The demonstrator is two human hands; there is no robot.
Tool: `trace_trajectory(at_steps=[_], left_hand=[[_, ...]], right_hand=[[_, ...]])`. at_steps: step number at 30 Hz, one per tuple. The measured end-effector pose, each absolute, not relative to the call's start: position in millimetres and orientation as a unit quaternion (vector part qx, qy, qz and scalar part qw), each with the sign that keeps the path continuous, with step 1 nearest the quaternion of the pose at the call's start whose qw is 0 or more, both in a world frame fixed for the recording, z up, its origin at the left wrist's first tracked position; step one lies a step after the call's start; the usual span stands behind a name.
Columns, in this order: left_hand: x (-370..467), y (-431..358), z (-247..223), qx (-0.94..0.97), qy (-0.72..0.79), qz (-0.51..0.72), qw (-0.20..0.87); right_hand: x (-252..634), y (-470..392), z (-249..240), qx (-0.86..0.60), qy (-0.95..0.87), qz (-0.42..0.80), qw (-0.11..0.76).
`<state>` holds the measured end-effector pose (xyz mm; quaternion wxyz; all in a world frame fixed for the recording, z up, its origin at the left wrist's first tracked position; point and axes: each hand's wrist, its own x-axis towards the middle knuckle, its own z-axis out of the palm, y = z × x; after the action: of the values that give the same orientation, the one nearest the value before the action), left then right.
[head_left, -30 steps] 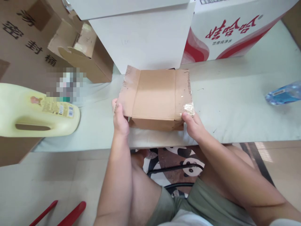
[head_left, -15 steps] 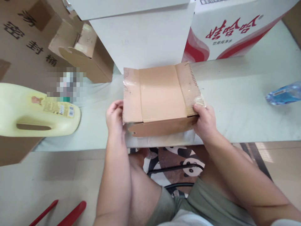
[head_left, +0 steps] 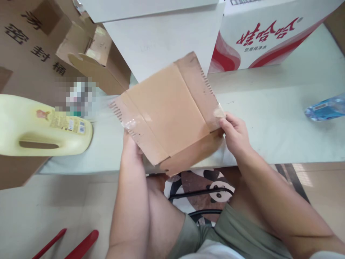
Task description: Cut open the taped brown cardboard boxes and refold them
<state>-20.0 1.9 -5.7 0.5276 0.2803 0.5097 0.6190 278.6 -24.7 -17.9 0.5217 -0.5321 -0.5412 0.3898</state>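
Note:
A brown cardboard box (head_left: 167, 111) with wide end flaps and clear tape is tilted over the front edge of the cloth-covered table (head_left: 269, 118). My right hand (head_left: 235, 133) pinches its right flap corner, thumb on top. My left hand (head_left: 132, 145) is at the box's left side, under the flap; its fingers are mostly hidden by the cardboard. The box's near side faces me, turned so that its left end points down and toward me.
White boxes (head_left: 167, 43) stand behind, one with red lettering (head_left: 266, 43). At the left are a yellow jug (head_left: 67, 138), a smaller brown box (head_left: 107, 72) and a large carton (head_left: 24, 72). A blue bottle (head_left: 325, 108) lies at the right.
The cardboard box has turned counterclockwise, its near left corner swinging toward me and its far edge rising. My left hand has gone further under the flap; my right hand still grips the corner.

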Motion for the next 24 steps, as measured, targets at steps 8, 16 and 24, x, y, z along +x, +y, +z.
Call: trace_trajectory(at_steps=[8, 16, 24], left_hand=[[-21, 2, 10, 0.238, 0.429, 0.681, 0.543], [-18, 9, 1, 0.257, 0.459, 0.671, 0.522], [-28, 6, 4, 0.149, 0.450, 0.663, 0.579]], right_hand=[[280, -15, -21, -0.512, -0.435, 0.499, 0.548], [268, -30, -6, -0.457, -0.386, 0.634, 0.490], [344, -50, 35, -0.518, -0.308, 0.458, 0.653]])
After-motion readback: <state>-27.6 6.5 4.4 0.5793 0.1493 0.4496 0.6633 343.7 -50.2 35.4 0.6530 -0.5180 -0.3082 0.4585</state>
